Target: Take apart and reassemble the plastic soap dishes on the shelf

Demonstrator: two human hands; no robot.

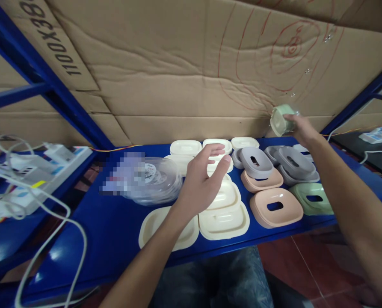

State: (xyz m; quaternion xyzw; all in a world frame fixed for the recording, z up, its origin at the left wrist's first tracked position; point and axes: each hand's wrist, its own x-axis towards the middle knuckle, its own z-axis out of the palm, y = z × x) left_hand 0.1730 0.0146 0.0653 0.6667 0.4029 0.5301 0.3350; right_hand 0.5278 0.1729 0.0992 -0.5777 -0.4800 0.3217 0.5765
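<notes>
Grip, right hand: pinching green dish; left hand spread; three rear cream trays.

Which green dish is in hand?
The raised green dish, gripped by the right hand; the slotted green dish lies on the blue table.

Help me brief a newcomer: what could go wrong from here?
The pale green rounded plastic piece might slip from the right hand. The slotted grey rounded plastic dish overlapping a peach rounded plastic dish could slide if bumped. The left hand might knock nearby cream rounded plastic trays.
</notes>
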